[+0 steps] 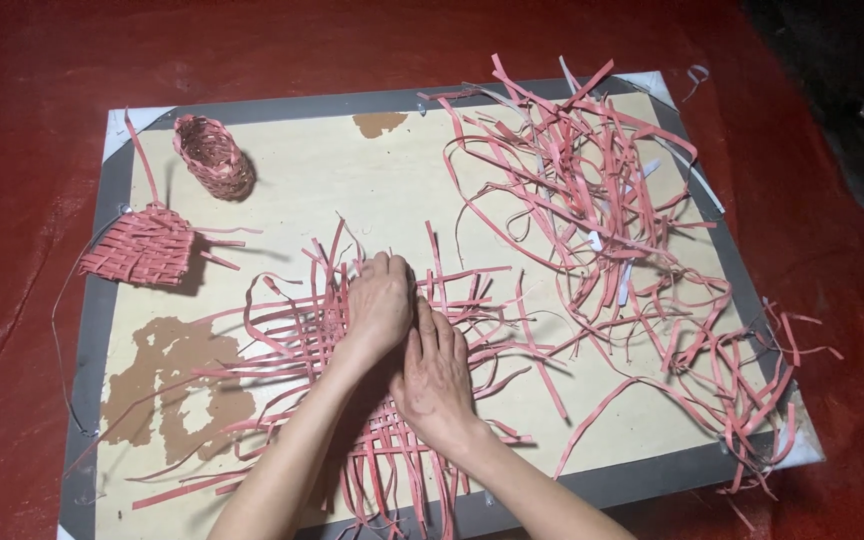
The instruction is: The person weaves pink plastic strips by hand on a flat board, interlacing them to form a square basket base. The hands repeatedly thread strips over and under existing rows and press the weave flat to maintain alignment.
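Note:
A flat weave of pink strips (297,335) lies half-made on the middle of a pale board (352,190), with loose strip ends sticking out on all sides. My left hand (377,300) rests on the weave's centre, fingers curled down at its far edge, pinching a strip there. Just to its right, my right hand (437,375) lies flat on the weave with fingers stretched out and close together, pressing the strips down. The two hands touch side by side.
A large tangle of loose pink strips (592,210) covers the board's right half. A small woven pink cup (214,157) and a flat woven piece (142,247) sit at the back left. The board has a grey frame (102,300) and lies on red sheeting (12,120).

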